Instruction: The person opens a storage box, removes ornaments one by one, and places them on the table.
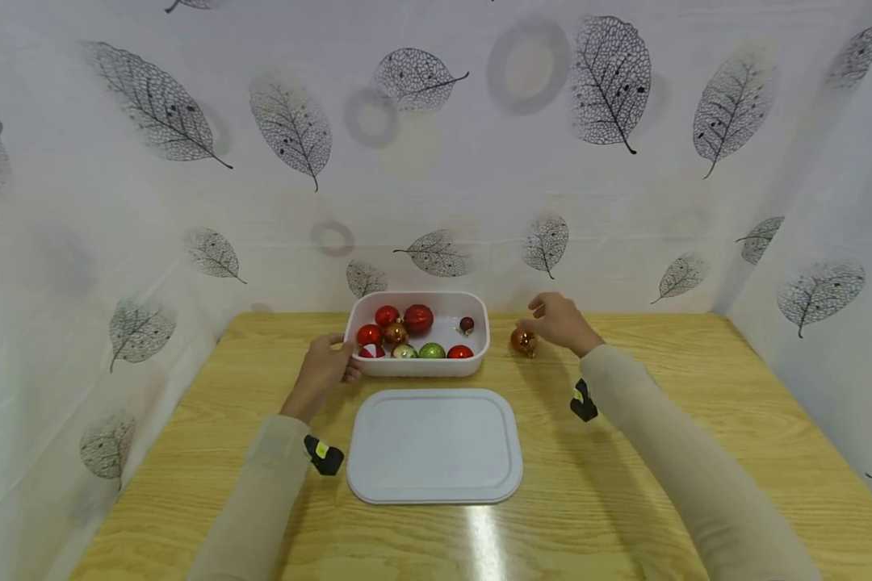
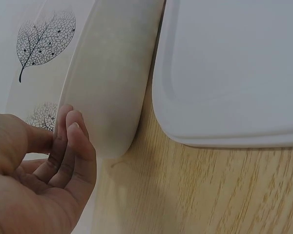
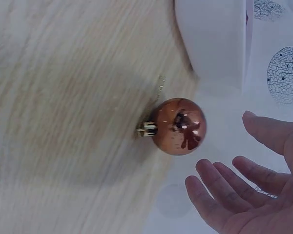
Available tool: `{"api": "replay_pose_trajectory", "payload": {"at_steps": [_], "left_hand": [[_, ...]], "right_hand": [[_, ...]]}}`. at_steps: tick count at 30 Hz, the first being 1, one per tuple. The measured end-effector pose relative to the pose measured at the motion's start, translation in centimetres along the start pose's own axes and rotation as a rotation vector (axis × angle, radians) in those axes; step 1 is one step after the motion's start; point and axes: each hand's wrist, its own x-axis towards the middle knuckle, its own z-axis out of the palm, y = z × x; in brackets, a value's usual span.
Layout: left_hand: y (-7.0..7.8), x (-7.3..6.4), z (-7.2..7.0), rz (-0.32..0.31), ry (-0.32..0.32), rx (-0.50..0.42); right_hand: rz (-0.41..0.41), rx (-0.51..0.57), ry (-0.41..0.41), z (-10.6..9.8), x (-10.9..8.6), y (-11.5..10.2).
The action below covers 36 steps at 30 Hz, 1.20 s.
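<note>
At the back of the table, my left hand [image 1: 323,373] holds the left end of a white plastic box [image 1: 417,368]. The left wrist view has the thumb and fingers pinching the rim of that box [image 2: 115,73]. Inside lie several Christmas baubles, among them a ridged red bauble [image 1: 418,319], a green glitter bauble [image 1: 432,351] and a small dark red bauble [image 1: 467,324]. To the right of the box, a shiny copper bauble [image 3: 179,126] with a gold cap and cord rests on the table. Spread fingers of my right hand [image 3: 254,185] are beside it, apart from it.
A white lid [image 1: 434,445] lies flat on the wooden table [image 1: 625,500], in front of the box. Behind stands a pale curtain [image 1: 436,194] printed with leaves. Each sleeve has a black wrist device [image 1: 324,456] at its cuff.
</note>
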Motion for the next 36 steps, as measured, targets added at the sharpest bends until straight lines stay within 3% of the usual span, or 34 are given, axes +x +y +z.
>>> {"api": "replay_pose_trajectory", "payload": {"at_steps": [16, 24, 32, 36], "left_hand": [[0.0, 0.0, -0.1, 0.006, 0.001, 0.000], [0.2, -0.1, -0.1, -0.004, -0.004, -0.001], [0.3, -0.1, -0.1, -0.009, 0.000, 0.007], [0.3, -0.1, -0.1, -0.002, 0.005, 0.001]], "right_hand": [[-0.056, -0.004, 0.009, -0.6, 1.5, -4.1], [-0.066, 0.028, -0.012, 0.4, 2.0, -6.1], [-0.129, 0.029, -0.036, 1.9, 2.8, -7.7], [-0.105, 0.031, -0.056, 2.9, 3.5, -8.3]]}}
